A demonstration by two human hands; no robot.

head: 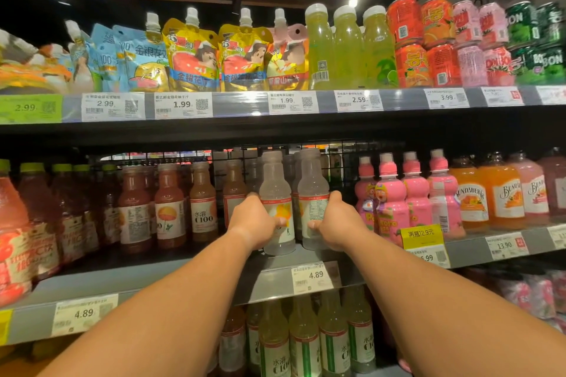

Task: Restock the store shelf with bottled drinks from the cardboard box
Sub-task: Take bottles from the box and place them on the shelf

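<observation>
Two pale, cloudy drink bottles stand upright side by side at the front of the middle shelf [190, 281]. My left hand [252, 222] grips the left bottle [275, 193] around its label. My right hand [335, 220] grips the right bottle [312, 184] the same way. More pale bottles stand behind them in the same row. The cardboard box is out of view.
Reddish C100 bottles [168, 208] fill the shelf to the left, pink character bottles [413, 193] and orange Bundaberg bottles [496, 190] to the right. Pouches, green bottles and cans line the top shelf [239, 104]. Yellow-green bottles [306, 337] stand on the shelf below.
</observation>
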